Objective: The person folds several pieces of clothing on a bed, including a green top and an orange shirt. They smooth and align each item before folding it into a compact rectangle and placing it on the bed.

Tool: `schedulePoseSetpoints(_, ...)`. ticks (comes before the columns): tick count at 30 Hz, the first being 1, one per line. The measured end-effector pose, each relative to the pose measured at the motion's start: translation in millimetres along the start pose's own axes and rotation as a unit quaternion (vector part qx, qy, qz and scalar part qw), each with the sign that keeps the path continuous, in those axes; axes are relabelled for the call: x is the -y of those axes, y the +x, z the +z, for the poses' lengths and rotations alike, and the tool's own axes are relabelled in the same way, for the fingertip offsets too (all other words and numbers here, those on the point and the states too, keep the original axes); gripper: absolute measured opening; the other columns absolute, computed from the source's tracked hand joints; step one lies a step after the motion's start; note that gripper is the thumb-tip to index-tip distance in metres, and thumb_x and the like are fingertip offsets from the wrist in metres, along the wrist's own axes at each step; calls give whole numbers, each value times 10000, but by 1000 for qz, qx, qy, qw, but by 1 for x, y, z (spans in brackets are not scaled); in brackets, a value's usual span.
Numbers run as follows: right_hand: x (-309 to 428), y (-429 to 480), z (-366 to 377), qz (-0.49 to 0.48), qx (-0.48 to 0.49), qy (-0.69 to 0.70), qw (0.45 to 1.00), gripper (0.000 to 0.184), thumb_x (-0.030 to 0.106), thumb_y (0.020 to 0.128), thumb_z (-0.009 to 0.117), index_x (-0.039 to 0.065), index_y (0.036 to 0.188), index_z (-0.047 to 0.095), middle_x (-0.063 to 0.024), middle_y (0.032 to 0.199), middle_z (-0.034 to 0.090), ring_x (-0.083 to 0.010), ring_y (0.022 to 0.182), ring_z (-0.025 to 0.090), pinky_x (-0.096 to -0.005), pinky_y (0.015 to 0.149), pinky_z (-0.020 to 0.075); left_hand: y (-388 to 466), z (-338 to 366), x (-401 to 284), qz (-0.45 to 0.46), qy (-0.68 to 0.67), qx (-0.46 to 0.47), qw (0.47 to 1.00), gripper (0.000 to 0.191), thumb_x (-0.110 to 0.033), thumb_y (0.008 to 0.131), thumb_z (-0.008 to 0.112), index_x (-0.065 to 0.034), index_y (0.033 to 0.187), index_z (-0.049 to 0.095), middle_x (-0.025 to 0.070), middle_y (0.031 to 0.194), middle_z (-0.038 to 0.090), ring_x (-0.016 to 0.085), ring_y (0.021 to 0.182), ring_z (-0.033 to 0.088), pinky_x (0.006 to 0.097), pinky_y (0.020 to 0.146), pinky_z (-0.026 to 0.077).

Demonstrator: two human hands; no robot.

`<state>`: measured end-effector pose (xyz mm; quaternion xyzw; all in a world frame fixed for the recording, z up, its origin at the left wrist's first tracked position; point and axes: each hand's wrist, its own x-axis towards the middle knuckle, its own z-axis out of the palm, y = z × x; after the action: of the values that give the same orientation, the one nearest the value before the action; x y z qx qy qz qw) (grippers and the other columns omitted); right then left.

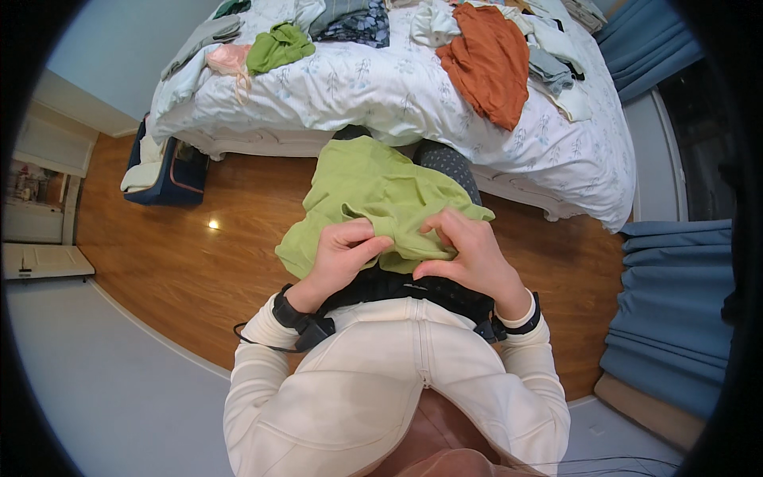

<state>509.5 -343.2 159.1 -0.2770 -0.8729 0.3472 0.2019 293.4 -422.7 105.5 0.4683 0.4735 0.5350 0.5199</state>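
A light green cloth garment [369, 179] is spread over my lap, in front of my dark patterned trousers. My left hand [351, 247] pinches a folded band of it between thumb and fingers, and a small gap in the fabric shows just above. Over the garment's right part is my right hand [471, 253], its thumb and curled index finger apart. Its other fingers are partly hidden against the cloth. Black straps with small devices circle both wrists, over cream sleeves.
Ahead is a bed [357, 89] with a white floral cover. On it lie a rust-orange garment [492, 65], a darker green garment [280, 47], a pink item [229, 58] and other clothes. A navy fabric bin [185, 179] stands on the wooden floor [179, 262]. Blue curtains [673, 310] hang right.
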Motion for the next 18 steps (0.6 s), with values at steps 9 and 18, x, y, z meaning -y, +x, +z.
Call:
schedulePoseSetpoints(9, -12, 25, -28, -53, -152, -2, 987, 163, -25, 817, 602, 22, 954, 526, -99, 802, 509, -247, 750, 548, -318, 661, 451, 32, -20, -54, 108, 191, 17, 975, 360, -72, 732, 762, -58, 1075, 656, -9, 923, 523, 33, 592, 350, 195, 508, 289)
schedulePoseSetpoints(18, 14, 44, -167, -11, -306, -26, 952, 14, 38, 923, 545, 29, 927, 535, 31, 755, 491, -42, 697, 437, -184, 627, 364, 75, -77, -178, 222, 368, 129, 894, 461, -87, 655, 805, -7, 1068, 617, 71, 824, 527, 195, 742, 528, 277, 656, 427)
